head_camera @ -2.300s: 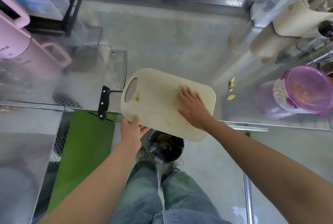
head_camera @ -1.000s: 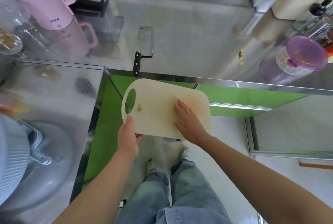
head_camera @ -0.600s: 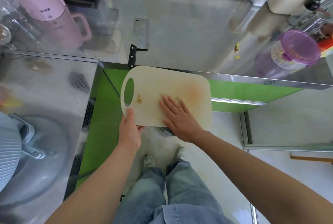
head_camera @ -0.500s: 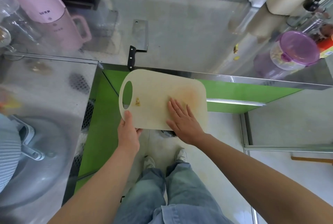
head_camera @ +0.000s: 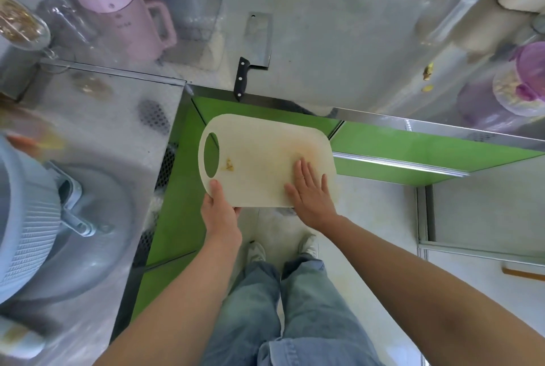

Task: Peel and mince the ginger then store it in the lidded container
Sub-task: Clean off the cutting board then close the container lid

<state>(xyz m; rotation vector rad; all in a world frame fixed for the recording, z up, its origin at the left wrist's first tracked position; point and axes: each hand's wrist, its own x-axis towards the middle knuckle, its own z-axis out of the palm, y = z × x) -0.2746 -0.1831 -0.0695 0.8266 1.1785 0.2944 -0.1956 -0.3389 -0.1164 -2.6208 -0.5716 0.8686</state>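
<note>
The person stands back from the stainless steel worktop (head_camera: 339, 41) with the cream plastic cutting board with an oval handle hole (head_camera: 259, 156) held out in the air, over the floor and above their shoes. The left hand (head_camera: 219, 212) has its grip clenched on the board's near left corner, thumb on top just below the hole. The right hand (head_camera: 312, 188) grasps nothing: it lies flat on the board's near right part, fingers straight.

A small yellow scrap of ginger (head_camera: 229, 165) sits on the board just beside the hole. The bulk of the ginger appears to be in the clear round container with a purple lid (head_camera: 519, 85), on the worktop well beyond the board and to its right. A few yellow peel bits (head_camera: 427, 76) lie between board and container.

The weak point, I'd say, is that single corner grip. If the flat palm pushes down too hard, the board could tip or slide loose and drop the scrap on the floor. Just beyond the board's far edge, the steel cleaver with a black handle (head_camera: 253, 50) lies with its handle at the worktop's rim; swinging the board up carelessly could knock it off.
</note>
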